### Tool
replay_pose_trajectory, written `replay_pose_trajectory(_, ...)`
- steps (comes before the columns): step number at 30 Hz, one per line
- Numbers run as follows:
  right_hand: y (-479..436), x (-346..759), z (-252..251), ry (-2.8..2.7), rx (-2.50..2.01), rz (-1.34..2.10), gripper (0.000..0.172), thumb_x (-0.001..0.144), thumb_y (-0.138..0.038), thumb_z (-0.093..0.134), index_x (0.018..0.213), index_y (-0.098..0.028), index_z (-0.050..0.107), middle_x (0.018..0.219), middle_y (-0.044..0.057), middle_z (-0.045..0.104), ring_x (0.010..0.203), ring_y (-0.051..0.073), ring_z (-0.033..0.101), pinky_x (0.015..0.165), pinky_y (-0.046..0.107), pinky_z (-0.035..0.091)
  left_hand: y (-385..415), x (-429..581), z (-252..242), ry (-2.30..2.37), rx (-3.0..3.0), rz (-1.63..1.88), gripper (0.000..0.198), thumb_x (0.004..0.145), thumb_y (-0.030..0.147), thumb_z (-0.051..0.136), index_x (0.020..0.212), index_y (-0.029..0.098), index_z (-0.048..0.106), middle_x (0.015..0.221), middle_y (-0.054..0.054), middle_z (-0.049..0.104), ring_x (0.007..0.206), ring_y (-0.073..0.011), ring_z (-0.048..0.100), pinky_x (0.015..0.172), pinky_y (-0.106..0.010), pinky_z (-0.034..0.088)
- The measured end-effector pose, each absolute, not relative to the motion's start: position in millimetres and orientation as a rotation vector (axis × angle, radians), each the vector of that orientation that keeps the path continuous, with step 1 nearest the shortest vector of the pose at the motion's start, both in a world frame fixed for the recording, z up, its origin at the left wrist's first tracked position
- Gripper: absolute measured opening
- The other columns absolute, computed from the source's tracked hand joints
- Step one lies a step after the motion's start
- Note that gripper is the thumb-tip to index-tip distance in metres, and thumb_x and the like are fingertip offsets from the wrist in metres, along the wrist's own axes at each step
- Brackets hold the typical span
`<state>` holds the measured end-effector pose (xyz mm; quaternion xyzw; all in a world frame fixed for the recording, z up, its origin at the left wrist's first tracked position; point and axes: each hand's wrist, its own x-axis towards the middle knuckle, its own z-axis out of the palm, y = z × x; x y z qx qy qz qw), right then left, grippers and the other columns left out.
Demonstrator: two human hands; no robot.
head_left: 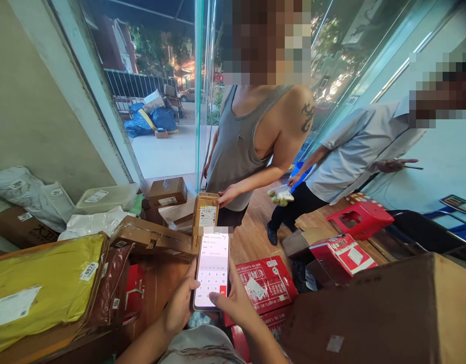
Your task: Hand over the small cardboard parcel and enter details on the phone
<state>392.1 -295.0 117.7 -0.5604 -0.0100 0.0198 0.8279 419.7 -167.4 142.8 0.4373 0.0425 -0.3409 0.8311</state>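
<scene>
A smartphone (212,270) lies upright between my two hands, its lit screen showing a form above a number keypad. My left hand (183,298) wraps its left edge, thumb beside the keys. On the right edge, my right hand (233,293) grips the phone, with its thumb over the lower keys. Just beyond the phone, a person in a grey tank top (248,136) holds a small brown cardboard parcel (205,215) with a label facing me. The phone's top overlaps the lower part of that parcel.
Parcels crowd the left, among them a yellow bag (50,283) and a brown box (168,192). Red boxes (268,280) and a large carton (357,308) stand at right. Another person (354,146) carries a bag of produce (281,195) near a red stool (359,218).
</scene>
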Motion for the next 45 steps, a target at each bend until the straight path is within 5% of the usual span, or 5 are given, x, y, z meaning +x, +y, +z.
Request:
replay_pose_trajectory(6,-295.5,392.9,118.4,-0.042,-1.216,0.015,0.08,0.059,-0.012,0.068,0.128,-0.024,0.03,0.116,0.008,0.059,0.097,0.022,0.059,0.079,0.035,0.05,-166.7,421.0,137.4,0.089,0.854,-0.682,0.098,0.064,0.026,0.052,0.146,0.022,-0.002,0.123,-0.013,0.059,0.089,-0.0271,0.063,0.046,-0.022,0.048)
replay_pose_trajectory(18,-292.2,392.0,115.8,0.148,-1.16,0.033,0.059,0.07,-0.03,0.057,0.126,-0.024,0.04,0.096,0.003,0.063,0.075,0.018,0.057,0.056,0.026,0.042,-167.8,419.9,136.5,0.154,1.01,-0.712,0.084,0.078,0.034,0.055,0.145,0.031,0.004,0.121,-0.013,0.059,0.075,-0.0252,0.066,0.041,-0.03,0.053)
replay_pose_trajectory(24,-290.1,393.2,119.9,0.182,-1.226,-0.01,0.058,0.075,-0.036,0.054,0.129,-0.022,0.038,0.099,0.004,0.062,0.087,0.021,0.056,0.073,0.031,0.044,-162.3,420.3,126.3,0.047,0.863,-0.74,0.083,0.077,0.037,0.052,0.145,0.032,0.004,0.128,-0.012,0.055,0.082,-0.0268,0.065,0.045,-0.033,0.055)
replay_pose_trajectory(40,-295.6,391.5,118.5,0.158,-1.224,0.007,0.057,0.069,-0.027,0.05,0.125,-0.02,0.043,0.107,0.003,0.062,0.093,0.022,0.056,0.079,0.032,0.044,-165.3,420.5,134.4,0.109,0.867,-0.738,0.094,0.068,0.038,0.058,0.144,0.031,0.003,0.126,-0.013,0.056,0.073,-0.0247,0.064,0.042,-0.032,0.053)
replay_pose_trajectory(45,-295.0,390.1,113.8,0.133,-1.23,-0.004,0.059,0.064,-0.022,0.052,0.121,-0.022,0.043,0.095,0.001,0.063,0.082,0.019,0.055,0.07,0.029,0.044,-165.2,420.3,136.0,0.091,0.845,-0.769,0.096,0.069,0.034,0.057,0.144,0.031,-0.002,0.123,-0.012,0.058,0.078,-0.0265,0.065,0.044,-0.031,0.054)
